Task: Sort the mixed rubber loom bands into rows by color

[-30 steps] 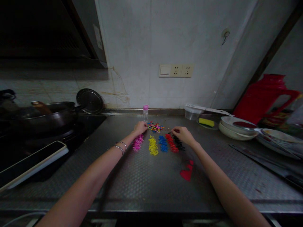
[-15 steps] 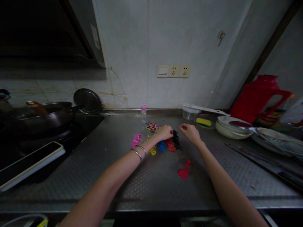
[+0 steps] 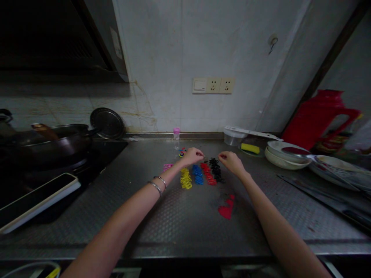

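My left hand (image 3: 193,156), two bracelets on its wrist, is held in a pinch just behind the piles of small coloured rubber bands. Anything between its fingertips is too small to make out. My right hand (image 3: 232,161) is also pinched, by the far end of the black bands (image 3: 215,170); its contents are hidden. Side by side lie red bands (image 3: 208,173), blue bands (image 3: 198,175) and yellow bands (image 3: 186,178). My left arm partly covers the pink bands (image 3: 167,166). A mixed-colour heap (image 3: 182,153) shows only in part behind my left hand.
Red heart-shaped pieces (image 3: 226,208) lie near the front. A pink-capped clear bottle (image 3: 176,134) stands by the wall. Rightward are a plastic tub (image 3: 232,138), a yellow sponge (image 3: 250,148), bowls (image 3: 285,160) and a red thermos (image 3: 317,119). A pan (image 3: 55,144) and a phone (image 3: 40,200) are leftward.
My left hand has moved left and slightly back, off the red and black bands, uncovering more of the red, blue and yellow rows. The right hand has stayed almost in place.
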